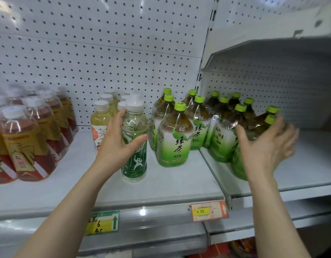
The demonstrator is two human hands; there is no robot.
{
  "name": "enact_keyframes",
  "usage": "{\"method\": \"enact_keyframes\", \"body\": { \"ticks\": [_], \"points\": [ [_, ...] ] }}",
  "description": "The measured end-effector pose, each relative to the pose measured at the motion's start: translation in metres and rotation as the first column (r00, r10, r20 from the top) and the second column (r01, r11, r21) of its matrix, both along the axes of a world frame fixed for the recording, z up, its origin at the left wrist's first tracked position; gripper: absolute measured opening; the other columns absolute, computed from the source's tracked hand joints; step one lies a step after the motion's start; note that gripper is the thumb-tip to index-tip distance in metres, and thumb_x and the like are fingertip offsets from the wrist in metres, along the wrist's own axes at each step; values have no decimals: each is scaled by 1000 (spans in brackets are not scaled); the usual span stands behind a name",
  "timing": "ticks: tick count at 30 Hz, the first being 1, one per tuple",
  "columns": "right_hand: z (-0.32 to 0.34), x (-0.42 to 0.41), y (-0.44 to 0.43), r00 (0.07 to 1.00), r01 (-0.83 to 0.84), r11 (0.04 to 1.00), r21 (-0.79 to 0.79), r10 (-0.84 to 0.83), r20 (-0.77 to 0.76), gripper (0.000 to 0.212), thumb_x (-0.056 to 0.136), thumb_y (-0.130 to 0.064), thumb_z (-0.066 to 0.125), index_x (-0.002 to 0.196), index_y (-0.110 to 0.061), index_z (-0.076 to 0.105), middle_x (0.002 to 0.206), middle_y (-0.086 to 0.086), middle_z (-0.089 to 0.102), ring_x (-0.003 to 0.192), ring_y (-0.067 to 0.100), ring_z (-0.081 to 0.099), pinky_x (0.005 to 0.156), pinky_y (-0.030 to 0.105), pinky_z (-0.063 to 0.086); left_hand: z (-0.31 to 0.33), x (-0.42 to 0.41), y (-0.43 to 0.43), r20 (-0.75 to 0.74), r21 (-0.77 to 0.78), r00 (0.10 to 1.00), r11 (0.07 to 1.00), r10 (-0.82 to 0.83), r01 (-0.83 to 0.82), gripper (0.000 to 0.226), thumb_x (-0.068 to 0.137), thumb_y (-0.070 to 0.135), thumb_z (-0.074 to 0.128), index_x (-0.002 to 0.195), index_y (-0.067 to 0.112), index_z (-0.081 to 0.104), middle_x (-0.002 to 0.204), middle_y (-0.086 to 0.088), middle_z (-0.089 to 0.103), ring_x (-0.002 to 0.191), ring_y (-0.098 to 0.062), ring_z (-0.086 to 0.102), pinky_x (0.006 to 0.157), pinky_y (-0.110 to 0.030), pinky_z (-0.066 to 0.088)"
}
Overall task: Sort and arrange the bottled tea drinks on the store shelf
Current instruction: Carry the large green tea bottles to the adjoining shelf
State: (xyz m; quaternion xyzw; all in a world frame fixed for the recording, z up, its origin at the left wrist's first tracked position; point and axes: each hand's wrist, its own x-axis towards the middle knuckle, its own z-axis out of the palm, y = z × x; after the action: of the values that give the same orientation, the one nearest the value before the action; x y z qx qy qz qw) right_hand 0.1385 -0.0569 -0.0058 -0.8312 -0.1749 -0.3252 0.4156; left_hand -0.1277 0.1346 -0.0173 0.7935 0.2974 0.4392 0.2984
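My left hand [117, 140] grips a clear white-capped bottle with a dark green label [134, 146] that stands upright on the left shelf board [161, 185]. Behind it stand pale yellow white-capped tea bottles [101, 120]. A cluster of green-capped green tea bottles [175, 136] stands right of it and runs onto the right shelf board [300, 175]. My right hand [265, 146], blurred, has its fingers spread against the front right bottles of that cluster, covering a front green tea bottle [239, 164]. I cannot tell whether it touches them.
Red-brown tea bottles with yellow labels [28, 138] fill the left end of the shelf. White pegboard [105, 43] backs the shelves. An upper shelf [272, 45] overhangs the right section. Price tags [209, 211] hang on the front rail.
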Motion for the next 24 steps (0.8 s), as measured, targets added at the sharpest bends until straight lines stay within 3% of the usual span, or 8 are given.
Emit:
{"method": "enact_keyframes", "body": {
  "ticks": [2, 5, 11, 15, 18, 21, 24],
  "points": [
    [-5, 12, -12, 983, -13, 998, -69, 0, -183, 98, 83, -51, 71, 153, -10, 18, 153, 30, 26, 143, 45, 21, 109, 63, 27, 0, 0, 1, 4, -10, 1000, 1000, 3, -3, 104, 68, 68, 62, 154, 25, 21, 157, -1, 31, 140, -18, 34, 108, -35, 29],
    [-9, 7, -15, 988, -66, 996, -60, 57, -144, 89, 83, -38, 74, 150, -5, 25, 146, 30, 33, 134, 45, 30, 104, 58, 33, -1, 0, 1, 16, -26, 1000, 1000, -7, 7, 104, 69, 66, 67, 153, 26, 21, 157, -2, 32, 140, -19, 34, 110, -39, 30],
    [-24, -31, 14, 935, -355, 927, -123, 350, -65, 90, 86, -53, 67, 154, -22, 16, 157, 16, 25, 143, 34, 24, 111, 49, 27, -1, 0, 1, 24, -23, 1000, 1000, -18, 18, 101, 69, 63, 65, 152, 26, 23, 154, -2, 36, 137, -19, 38, 111, -41, 33],
    [-23, -32, 46, 865, -495, 862, -106, 478, -153, 97, 88, -61, 60, 158, -24, 5, 165, 9, 9, 151, 29, 11, 118, 47, 17, 0, 0, 0, 33, -31, 999, 999, -30, 32, 105, 64, 70, 62, 152, 25, 25, 153, 0, 37, 137, -18, 39, 113, -45, 35],
    [-25, -25, 62, 868, -494, 860, -127, 480, -123, 97, 90, -61, 55, 159, -16, 3, 165, 13, 9, 152, 29, 8, 118, 41, 10, 0, 1, 0, 44, -34, 999, 999, -30, 32, 105, 63, 71, 61, 151, 25, 28, 153, 1, 37, 138, -17, 38, 114, -47, 34],
    [-29, -22, 76, 901, -434, 888, -149, 425, -92, 96, 92, -61, 51, 158, -8, 3, 164, 18, 11, 151, 33, 7, 122, 49, 6, -1, 1, -5, 70, -80, 997, 996, -35, 40, 101, 65, 67, 68, 150, 31, 26, 152, 6, 38, 136, -14, 41, 111, -45, 37],
    [-33, -19, 86, 923, -383, 906, -180, 381, -49, 99, 91, -67, 41, 157, -3, 4, 164, 20, 8, 153, 31, -4, 123, 52, 1, -9, 0, -15, 103, -119, 994, 992, -40, 52, 93, 72, 50, 78, 147, 39, 24, 146, 13, 43, 132, -10, 45, 107, -38, 39]
  ]
}}
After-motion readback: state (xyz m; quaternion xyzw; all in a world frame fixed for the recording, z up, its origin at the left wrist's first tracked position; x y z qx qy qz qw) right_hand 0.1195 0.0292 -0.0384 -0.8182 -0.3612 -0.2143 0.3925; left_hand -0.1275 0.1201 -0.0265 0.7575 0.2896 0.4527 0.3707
